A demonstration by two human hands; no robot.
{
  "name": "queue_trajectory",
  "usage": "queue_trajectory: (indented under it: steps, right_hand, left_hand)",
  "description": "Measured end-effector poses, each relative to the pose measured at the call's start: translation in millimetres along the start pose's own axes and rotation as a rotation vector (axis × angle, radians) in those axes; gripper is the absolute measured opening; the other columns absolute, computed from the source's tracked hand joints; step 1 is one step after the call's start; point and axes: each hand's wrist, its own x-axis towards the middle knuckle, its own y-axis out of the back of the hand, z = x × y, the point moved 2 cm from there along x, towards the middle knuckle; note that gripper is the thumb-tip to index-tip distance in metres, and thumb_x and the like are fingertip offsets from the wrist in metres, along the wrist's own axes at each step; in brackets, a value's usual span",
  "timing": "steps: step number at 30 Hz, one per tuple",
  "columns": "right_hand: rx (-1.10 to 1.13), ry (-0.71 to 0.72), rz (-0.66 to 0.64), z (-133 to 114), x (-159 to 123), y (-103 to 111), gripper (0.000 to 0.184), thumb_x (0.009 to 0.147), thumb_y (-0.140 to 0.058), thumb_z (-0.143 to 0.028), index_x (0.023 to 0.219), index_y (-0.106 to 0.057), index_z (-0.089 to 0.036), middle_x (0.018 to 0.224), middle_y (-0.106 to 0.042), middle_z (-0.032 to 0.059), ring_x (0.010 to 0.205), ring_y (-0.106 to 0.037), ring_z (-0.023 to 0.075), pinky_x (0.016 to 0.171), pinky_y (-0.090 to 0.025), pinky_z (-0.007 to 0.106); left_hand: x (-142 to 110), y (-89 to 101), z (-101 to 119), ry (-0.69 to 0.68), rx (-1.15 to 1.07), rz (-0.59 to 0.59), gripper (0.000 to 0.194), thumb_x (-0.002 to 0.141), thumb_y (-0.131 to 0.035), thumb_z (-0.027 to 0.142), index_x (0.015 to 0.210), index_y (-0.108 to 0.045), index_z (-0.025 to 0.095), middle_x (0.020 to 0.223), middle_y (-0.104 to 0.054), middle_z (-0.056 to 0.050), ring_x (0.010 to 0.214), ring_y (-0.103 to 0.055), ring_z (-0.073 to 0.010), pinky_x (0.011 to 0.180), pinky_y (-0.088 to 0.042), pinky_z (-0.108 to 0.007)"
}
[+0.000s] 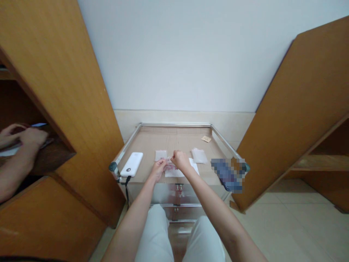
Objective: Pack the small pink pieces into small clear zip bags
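My left hand [159,169] and my right hand [180,159] are close together over the front middle of the cardboard-topped stand. Both have their fingers pinched. A small, pale, see-through piece [169,160], plastic-like, shows between the fingertips; its kind is too small to make out. Just under the hands lies a white sheet [174,174] with reddish bits at its upper part. A whitish stack of clear plastic bags [160,155] lies behind my left hand. Another such stack [200,155] is right of my right hand, and a white paper [193,166] sits partly under my wrist.
A white power bank [132,164] with a black cable lies at the left edge. A small tan card [206,139] is at the back right. A dark blue item [227,174], blurred out, overhangs the right edge. Wooden panels flank the stand; another person's hands [31,137] show at far left.
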Motion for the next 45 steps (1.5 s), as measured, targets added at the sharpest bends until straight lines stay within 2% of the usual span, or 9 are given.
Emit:
queue_trajectory:
  steps: [4, 8, 12, 20, 28, 32, 38, 42, 45]
  right_hand:
    - [-0.004, 0.009, -0.018, -1.4, -1.9, -3.9, 0.02, 0.075, -0.04, -0.02, 0.083, -0.056, -0.014, 0.086, -0.062, 0.0118, 0.079, -0.058, 0.0203, 0.061, -0.039, 0.026]
    - [0.017, 0.103, -0.02, -4.3, -5.5, -6.5, 0.025, 0.076, -0.042, -0.029, 0.097, -0.049, -0.017, 0.092, -0.059, 0.009, 0.082, -0.057, 0.0195, 0.062, -0.039, 0.025]
    - [-0.017, 0.095, -0.076, -4.1, -6.4, -5.2, 0.028, 0.077, -0.041, -0.021, 0.105, -0.04, -0.019, 0.094, -0.056, 0.0086, 0.081, -0.057, 0.0176, 0.061, -0.038, 0.025]
    - [0.027, 0.223, -0.022, -5.7, -5.9, -1.3, 0.027, 0.081, -0.032, -0.018, 0.093, -0.055, -0.021, 0.105, -0.05, 0.0063, 0.083, -0.055, 0.0162, 0.063, -0.037, 0.024]
    - [0.057, 0.239, -0.079, -0.3, -2.3, -5.6, 0.031, 0.077, -0.04, -0.014, 0.1, -0.059, -0.024, 0.098, -0.059, 0.0073, 0.086, -0.057, 0.0171, 0.069, -0.039, 0.023]
    - [0.234, 0.228, -0.029, 5.9, 4.0, -6.7, 0.031, 0.075, -0.04, -0.011, 0.097, -0.061, -0.021, 0.096, -0.062, 0.0072, 0.087, -0.057, 0.0162, 0.072, -0.04, 0.022]
    - [0.669, 0.079, 0.017, 15.2, 13.6, -3.6, 0.024, 0.069, -0.053, -0.018, 0.091, -0.062, -0.014, 0.088, -0.065, 0.0075, 0.071, -0.06, 0.0137, 0.063, -0.044, 0.021]
    - [0.876, -0.019, 0.002, 18.2, 16.1, 1.3, 0.029, 0.064, -0.061, -0.023, 0.089, -0.062, -0.009, 0.077, -0.065, 0.0092, 0.056, -0.059, 0.012, 0.052, -0.044, 0.021]
    - [0.988, -0.037, -0.005, 17.8, 16.5, 4.7, 0.032, 0.061, -0.064, -0.024, 0.087, -0.06, -0.007, 0.073, -0.063, 0.0086, 0.048, -0.056, 0.0097, 0.045, -0.041, 0.019]
  left_hand:
    - [0.1, 0.8, 0.3, 0.0, 0.02, -0.011, 0.025, 0.046, -0.07, 0.031, 0.049, -0.054, 0.012, 0.051, -0.053, 0.002, 0.046, -0.049, -0.0072, 0.046, -0.04, -0.02]
    - [0.8, 2.1, -0.2, -0.007, 0.014, -0.031, 0.023, 0.05, -0.068, 0.031, 0.054, -0.057, 0.012, 0.058, -0.057, -0.001, 0.053, -0.052, -0.0085, 0.05, -0.042, -0.02]
    - [1.1, 3.1, -0.6, 0.018, -0.008, 0.001, 0.022, 0.048, -0.069, 0.029, 0.053, -0.057, 0.012, 0.057, -0.058, 0.0, 0.052, -0.052, -0.0081, 0.052, -0.042, -0.02]
    - [1.3, 3.9, 1.4, 0.014, -0.06, 0.027, 0.019, 0.053, -0.067, 0.028, 0.059, -0.059, 0.012, 0.063, -0.061, -0.003, 0.059, -0.055, -0.0108, 0.054, -0.043, -0.021]
    - [2.3, 8.3, -0.6, 0.012, -0.056, 0.009, 0.019, 0.05, -0.069, 0.026, 0.055, -0.058, 0.011, 0.063, -0.062, -0.004, 0.06, -0.056, -0.0115, 0.057, -0.044, -0.023]
    - [2.7, 11.3, -0.8, 0.011, -0.109, -0.002, 0.02, 0.052, -0.069, 0.025, 0.063, -0.059, 0.012, 0.069, -0.063, -0.004, 0.064, -0.058, -0.0124, 0.059, -0.045, -0.024]
    - [1.9, 13.2, 5.9, 0.026, -0.237, 0.031, 0.042, 0.066, -0.06, 0.027, 0.106, -0.047, 0.024, 0.08, -0.063, -0.001, 0.064, -0.06, -0.0119, 0.057, -0.046, -0.023]
    - [3.9, 16.6, 6.8, 0.098, -0.288, 0.079, 0.028, 0.075, -0.046, 0.033, 0.099, -0.05, 0.019, 0.071, -0.061, -0.002, 0.058, -0.059, -0.0107, 0.053, -0.046, -0.023]
    - [5.2, 19.4, 4.1, 0.096, -0.266, 0.116, 0.019, 0.075, -0.048, 0.028, 0.087, -0.054, 0.016, 0.068, -0.062, -0.002, 0.057, -0.058, -0.0111, 0.048, -0.043, -0.021]
